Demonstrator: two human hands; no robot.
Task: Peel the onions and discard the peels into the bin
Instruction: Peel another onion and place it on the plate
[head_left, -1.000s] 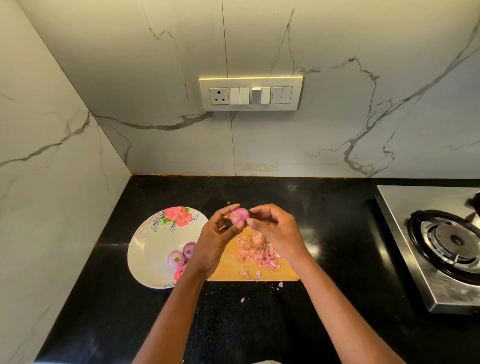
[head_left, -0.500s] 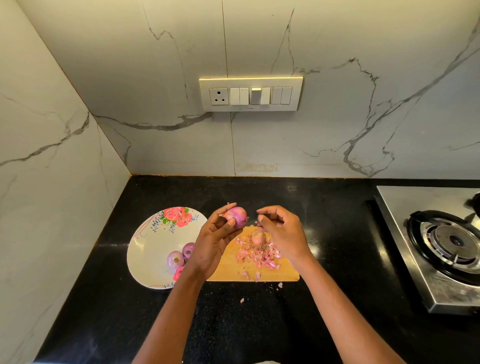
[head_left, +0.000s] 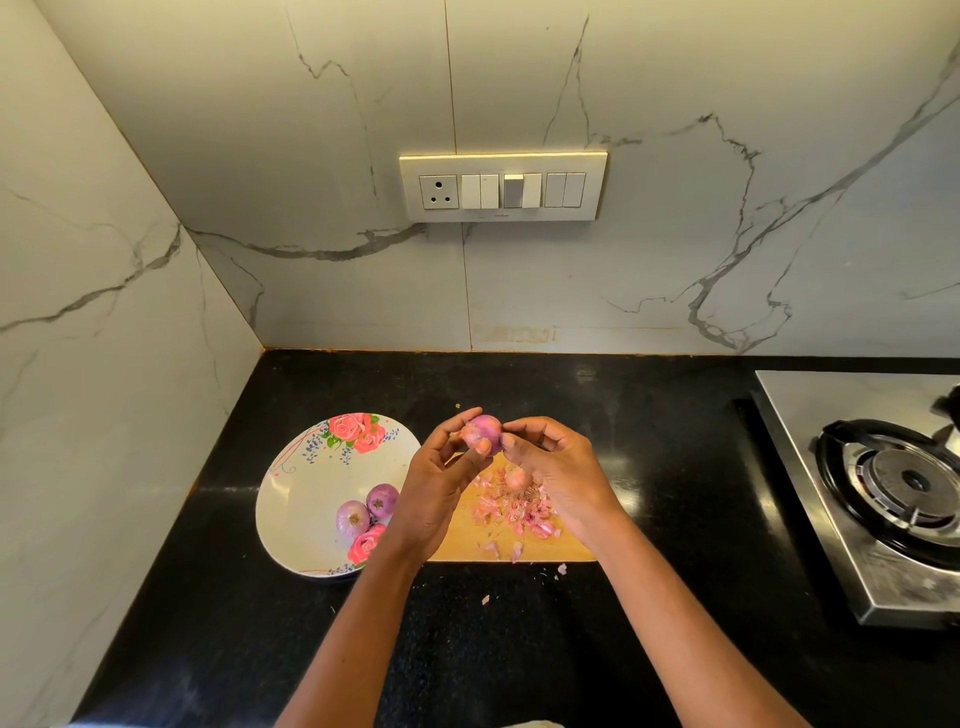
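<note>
My left hand (head_left: 434, 483) holds a small purple onion (head_left: 483, 432) up above the wooden cutting board (head_left: 571, 545), thumb and fingers curled round it. My right hand (head_left: 558, 473) pinches at the onion's right side with its fingertips. A heap of pink onion peels (head_left: 514, 512) lies on the board, with another small unpeeled-looking onion (head_left: 517, 478) among them. Two peeled onions (head_left: 366, 509) sit in the white floral plate (head_left: 306, 488) to the left. No bin is in view.
The black countertop (head_left: 519, 649) carries a few stray peel bits near the board's front edge. A steel gas stove (head_left: 883, 493) stands at the right. Marble walls close off the back and left, with a switch panel (head_left: 501, 187) above.
My right hand drew away from the onion half a second ago and has come back to its right side. The left hand turned the onion slightly.
</note>
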